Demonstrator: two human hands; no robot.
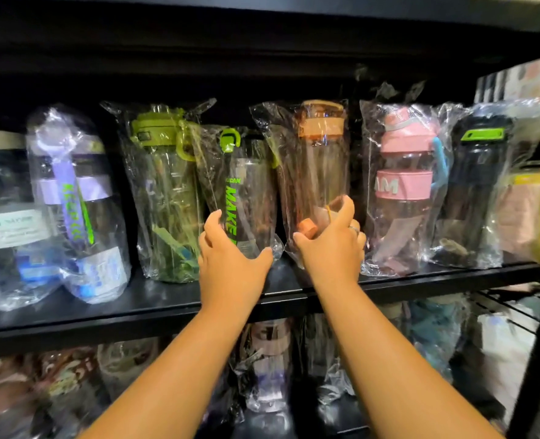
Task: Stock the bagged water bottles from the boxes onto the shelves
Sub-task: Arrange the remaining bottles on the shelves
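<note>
**Black shelf, a bagged bottle in each hand**

Black shelving carries a row of upright bagged bottles. The left hand grips the base of the green-lettered dark bottle. The right hand curls round the orange-capped bottle just to its right, beside the pink bottle.

Black shelf carries a row of upright bagged water bottles; more bagged bottles stand beneath it.
</note>
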